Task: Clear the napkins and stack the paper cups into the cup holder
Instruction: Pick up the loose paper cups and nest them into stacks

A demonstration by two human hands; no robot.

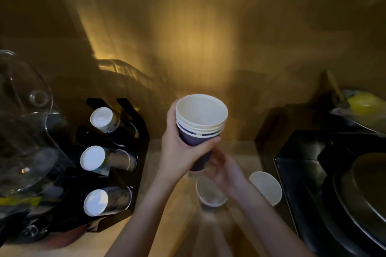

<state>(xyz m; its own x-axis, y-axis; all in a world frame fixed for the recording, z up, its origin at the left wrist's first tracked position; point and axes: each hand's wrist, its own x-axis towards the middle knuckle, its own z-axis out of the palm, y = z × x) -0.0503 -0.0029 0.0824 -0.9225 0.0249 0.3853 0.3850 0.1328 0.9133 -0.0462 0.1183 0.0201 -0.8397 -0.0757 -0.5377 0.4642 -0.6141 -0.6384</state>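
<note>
- Several nested cups [200, 125], light and crushable, sit clasped in the left hand [177, 148].
- Right hand [221, 168], blurred, touches the base; grip unclear.
- Best held mid-wall, gently.

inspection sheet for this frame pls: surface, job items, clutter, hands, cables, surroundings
Surface: tan counter, dimly lit, backed by a wood-look wall.
Job's things: nested stack of paper cups held upright above the counter; two loose cups on the counter, one upright, one tipped on its side; black cup holder at left with three slots, each holding cups. No napkins seen.
Clutter: nothing seen beyond the loose cups.
Hands: left hand wrapped around the stack; right hand at the stack's base, blurred, grip unclear.
Cables: nothing seen.
Surroundings: clear dome cover far left; black tray with dishes at right.
</note>
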